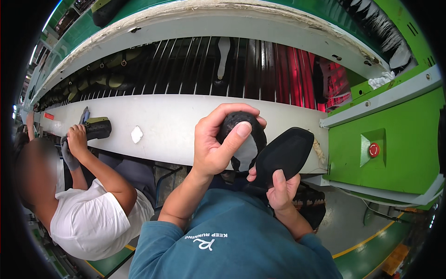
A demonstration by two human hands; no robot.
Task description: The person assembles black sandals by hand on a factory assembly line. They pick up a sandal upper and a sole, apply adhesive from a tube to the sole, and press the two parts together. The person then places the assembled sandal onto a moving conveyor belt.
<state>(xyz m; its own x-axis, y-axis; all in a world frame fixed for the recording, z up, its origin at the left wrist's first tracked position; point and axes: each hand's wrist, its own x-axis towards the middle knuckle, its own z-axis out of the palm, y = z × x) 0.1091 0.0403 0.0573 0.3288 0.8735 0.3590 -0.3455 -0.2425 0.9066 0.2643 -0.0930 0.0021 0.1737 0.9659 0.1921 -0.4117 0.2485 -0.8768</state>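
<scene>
Factory line, long grey conveyor tabletop | left hand wrapped around black shoe upper with white lining, above the near edge | right hand gripping black rubber sole | looks like sole's touching but not pressed on yet | co-worker busy at left end

free: white ledge bare centre; blocked: co-worker's shoe left, green housing right

This was a shoe factory floor, plain as day: a long white conveyor line ran past green machine housing with a red stop button, shoes rode the line, and a co-worker sat alongside.
</scene>
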